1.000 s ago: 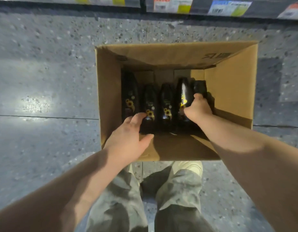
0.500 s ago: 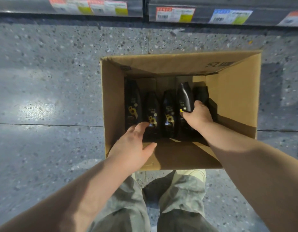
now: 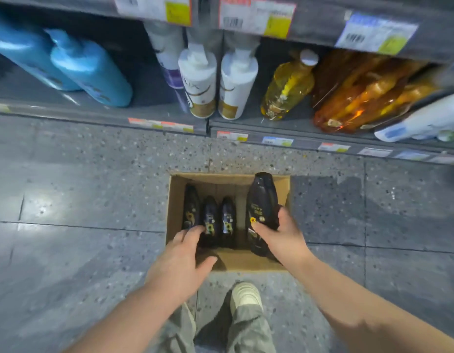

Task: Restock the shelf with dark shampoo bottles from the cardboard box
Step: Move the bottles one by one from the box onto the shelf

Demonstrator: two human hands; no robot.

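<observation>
There are four dark shampoo bottles [image 3: 262, 207], one cardboard box [image 3: 174, 200], two blue bottles [image 3: 93, 72].

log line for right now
step: pick | right hand: grips dark bottle | left hand: open over cardboard box | three bottles visible inside

Price tags [image 3: 256, 19] blurred (dark bottle [image 3: 262, 207] label too).

The right hand [image 3: 279, 233] grips a dark shampoo bottle [image 3: 262, 200] by its lower half, over the right side of an open cardboard box [image 3: 172, 207] on the speckled floor [image 3: 80, 194]. Three more dark bottles [image 3: 210, 215] stand side by side along the box's left. The left hand [image 3: 185, 258], fingers spread, reaches toward them. Beyond the box, the bottom shelf [image 3: 149, 108] carries blue bottles [image 3: 88, 70], white pump bottles [image 3: 236, 82] and yellow and amber ones [image 3: 287, 87].
</observation>
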